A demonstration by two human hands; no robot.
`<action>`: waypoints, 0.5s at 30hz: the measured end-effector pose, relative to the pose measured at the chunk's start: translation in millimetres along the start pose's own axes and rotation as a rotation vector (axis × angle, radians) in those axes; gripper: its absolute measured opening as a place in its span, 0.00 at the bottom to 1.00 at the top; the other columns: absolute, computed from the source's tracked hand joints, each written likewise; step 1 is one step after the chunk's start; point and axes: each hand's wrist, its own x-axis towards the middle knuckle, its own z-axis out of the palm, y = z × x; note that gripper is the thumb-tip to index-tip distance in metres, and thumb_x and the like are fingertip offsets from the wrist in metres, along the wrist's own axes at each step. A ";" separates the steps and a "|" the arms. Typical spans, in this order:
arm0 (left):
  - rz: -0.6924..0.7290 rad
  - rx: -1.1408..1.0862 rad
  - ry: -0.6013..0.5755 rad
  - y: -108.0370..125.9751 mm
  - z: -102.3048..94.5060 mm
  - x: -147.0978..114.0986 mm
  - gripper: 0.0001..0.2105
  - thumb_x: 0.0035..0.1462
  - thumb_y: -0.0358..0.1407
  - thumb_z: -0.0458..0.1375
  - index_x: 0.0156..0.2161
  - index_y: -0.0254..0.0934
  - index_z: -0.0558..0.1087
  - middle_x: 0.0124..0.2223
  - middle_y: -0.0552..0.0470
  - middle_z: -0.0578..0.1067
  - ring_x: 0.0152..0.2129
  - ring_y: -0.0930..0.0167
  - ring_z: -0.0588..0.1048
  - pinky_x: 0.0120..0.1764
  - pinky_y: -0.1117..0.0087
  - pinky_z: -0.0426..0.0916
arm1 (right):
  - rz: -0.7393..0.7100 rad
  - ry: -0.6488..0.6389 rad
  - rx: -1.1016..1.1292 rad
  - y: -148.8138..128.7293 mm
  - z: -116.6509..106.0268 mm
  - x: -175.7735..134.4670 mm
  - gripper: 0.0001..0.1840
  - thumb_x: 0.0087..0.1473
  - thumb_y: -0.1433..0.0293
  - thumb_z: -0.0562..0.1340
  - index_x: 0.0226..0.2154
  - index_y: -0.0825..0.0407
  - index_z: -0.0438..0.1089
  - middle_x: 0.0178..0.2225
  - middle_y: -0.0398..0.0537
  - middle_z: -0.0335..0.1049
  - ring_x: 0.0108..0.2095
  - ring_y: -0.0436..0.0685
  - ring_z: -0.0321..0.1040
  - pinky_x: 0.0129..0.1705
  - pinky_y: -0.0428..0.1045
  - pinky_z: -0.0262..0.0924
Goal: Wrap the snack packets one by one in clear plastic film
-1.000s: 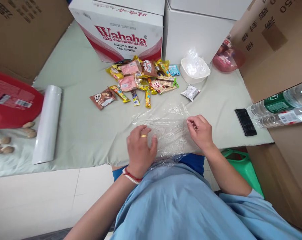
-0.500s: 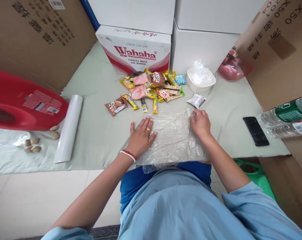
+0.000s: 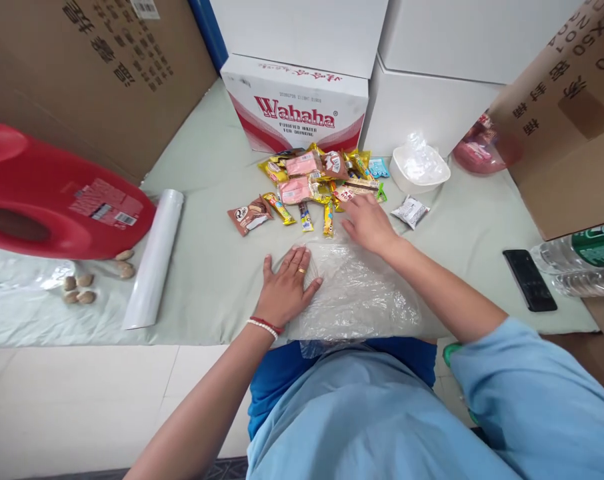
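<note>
A sheet of clear plastic wrap [image 3: 362,293] lies spread and wrinkled at the table's front edge, with part of it hanging over. My left hand [image 3: 286,285] rests flat on its left edge, fingers stretched out and holding nothing. Beyond the wrap is a pile of wrapped snacks [image 3: 296,190], with pink, yellow and brown packets. My right hand [image 3: 368,225] reaches to the near right side of this pile, its fingers apart over a beige-and-red packet [image 3: 345,194]. Its fingertips partly cover that packet; whether they touch it I cannot tell.
A white plastic roll [image 3: 155,260] and a red jug [image 3: 57,200] lie on the left near several brown nuts [image 3: 85,280]. Behind the snacks stands a Wahaha carton [image 3: 302,100]. To the right are a silver packet [image 3: 411,211], white bowl [image 3: 417,181], phone [image 3: 529,280] and bottles [image 3: 582,250].
My right hand has left the wrap's right edge and moved left and forward to the snack pile. My left hand stays flat on the wrap. The camera view has shifted slightly.
</note>
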 end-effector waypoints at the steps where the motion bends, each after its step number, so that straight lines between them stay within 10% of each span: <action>1: 0.000 0.000 -0.003 -0.1 0.0 0.1 0.35 0.74 0.53 0.40 0.76 0.35 0.51 0.77 0.37 0.55 0.74 0.57 0.55 0.72 0.34 0.35 | -0.044 0.006 -0.009 -9.8 2.8 25.7 0.23 0.66 0.68 0.62 0.61 0.57 0.71 0.59 0.64 0.71 0.63 0.74 0.57 0.65 0.65 0.56; 8: -0.003 0.003 0.004 -0.6 1.7 -1.0 0.35 0.74 0.54 0.40 0.76 0.34 0.52 0.77 0.38 0.54 0.74 0.58 0.54 0.73 0.35 0.35 | -0.237 -0.119 -0.130 -54.0 44.1 133.8 0.23 0.67 0.75 0.59 0.62 0.64 0.68 0.64 0.67 0.67 0.69 0.71 0.52 0.73 0.69 0.35; 15: -0.002 -0.021 0.011 -0.1 1.5 -1.3 0.35 0.73 0.54 0.41 0.76 0.35 0.51 0.77 0.39 0.54 0.75 0.57 0.54 0.73 0.35 0.34 | -0.153 0.064 -0.027 -20.6 11.1 85.5 0.19 0.69 0.72 0.55 0.56 0.57 0.75 0.55 0.61 0.74 0.63 0.71 0.60 0.70 0.69 0.46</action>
